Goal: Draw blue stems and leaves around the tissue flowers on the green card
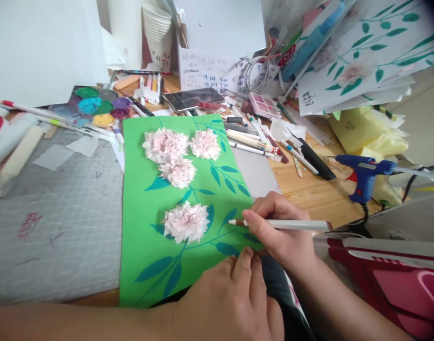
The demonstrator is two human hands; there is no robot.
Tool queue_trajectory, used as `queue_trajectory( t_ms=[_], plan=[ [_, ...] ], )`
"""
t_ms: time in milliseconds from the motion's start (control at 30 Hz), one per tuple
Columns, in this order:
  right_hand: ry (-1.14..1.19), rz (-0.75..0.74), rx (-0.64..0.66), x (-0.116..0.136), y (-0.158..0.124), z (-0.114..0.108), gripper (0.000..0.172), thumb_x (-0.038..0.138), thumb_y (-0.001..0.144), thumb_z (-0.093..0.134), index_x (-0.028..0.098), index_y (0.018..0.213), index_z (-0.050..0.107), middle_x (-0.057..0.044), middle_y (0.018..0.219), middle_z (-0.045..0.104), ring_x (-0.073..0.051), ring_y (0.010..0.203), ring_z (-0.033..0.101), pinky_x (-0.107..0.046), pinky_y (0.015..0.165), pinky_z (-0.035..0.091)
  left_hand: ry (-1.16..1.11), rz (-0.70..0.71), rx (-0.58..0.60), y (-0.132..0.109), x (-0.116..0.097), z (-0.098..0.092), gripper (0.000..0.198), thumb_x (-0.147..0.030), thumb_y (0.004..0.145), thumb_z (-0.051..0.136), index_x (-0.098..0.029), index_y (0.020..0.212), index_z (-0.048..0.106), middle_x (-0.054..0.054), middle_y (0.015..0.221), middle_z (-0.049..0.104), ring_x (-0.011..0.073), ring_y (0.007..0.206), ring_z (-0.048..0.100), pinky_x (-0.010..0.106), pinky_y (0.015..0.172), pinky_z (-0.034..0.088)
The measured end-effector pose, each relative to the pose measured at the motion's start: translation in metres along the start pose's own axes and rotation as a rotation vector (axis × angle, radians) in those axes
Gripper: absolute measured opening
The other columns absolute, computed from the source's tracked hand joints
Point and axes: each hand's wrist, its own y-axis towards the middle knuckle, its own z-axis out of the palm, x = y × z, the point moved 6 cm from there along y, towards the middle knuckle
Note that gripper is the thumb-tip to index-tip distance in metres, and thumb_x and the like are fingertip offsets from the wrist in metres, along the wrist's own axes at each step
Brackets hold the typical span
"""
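Note:
A green sheet (139,199) carries several ruffled pale pink paper flowers (186,221) and blue-green painted leaves and stems. In my right hand (281,227) is a white marker (298,225) with a brown grip, pinched between thumb and fingers. Its tip is at a leaf on the right part of the sheet, to the right of the lowest flower. My left hand (234,293) lies over the sheet's lower right edge, fingers close together and pointing up toward the right hand; what is under its palm is hidden.
Pens, a phone (192,98) and a paint palette (96,105) lie behind the sheet. A grey cutting mat (67,227) is at left. On the right are a blue glue gun (364,177), a black marker (314,158) and leaf-painted paper (376,52). Paper cups (157,38) stand at the back.

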Motion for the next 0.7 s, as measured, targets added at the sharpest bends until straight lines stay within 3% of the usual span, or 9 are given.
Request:
queue_trajectory(
  t_ms=[233, 533, 700],
  plan=[
    [-0.146, -0.061, 0.015, 0.003, 0.0, 0.003, 0.024, 0.021, 0.082, 0.068, 0.02, 0.064, 0.052, 0.004, 0.054, 0.056, -0.01, 0.048, 0.054, -0.024, 0.047, 0.041, 0.043, 0.001, -0.028, 0.0, -0.002, 0.002, 0.013, -0.011, 0.08, 0.049, -0.016, 0.068, 0.05, 0.017, 0.09, 0.075, 0.0264, 0.077, 0.074, 0.03, 0.058, 0.062],
    [-0.315, 0.016, -0.236, 0.001, -0.001, -0.008, 0.027, 0.023, 0.082, 0.065, 0.019, 0.059, 0.052, 0.004, 0.051, 0.054, -0.01, 0.048, 0.051, -0.023, 0.045, 0.038, 0.042, 0.014, -0.036, 0.001, -0.001, 0.001, 0.013, -0.011, 0.08, 0.05, -0.018, 0.069, 0.049, 0.013, 0.09, 0.076, 0.0254, 0.082, 0.074, 0.028, 0.058, 0.062],
    [-0.235, 0.03, -0.274, -0.002, 0.0, -0.013, 0.026, 0.024, 0.081, 0.066, 0.019, 0.059, 0.052, 0.004, 0.051, 0.054, -0.01, 0.048, 0.049, -0.023, 0.045, 0.038, 0.039, 0.025, -0.041, 0.001, -0.002, 0.002, 0.013, -0.011, 0.081, 0.049, -0.017, 0.07, 0.051, 0.013, 0.091, 0.076, 0.0253, 0.083, 0.074, 0.028, 0.059, 0.062]
  ],
)
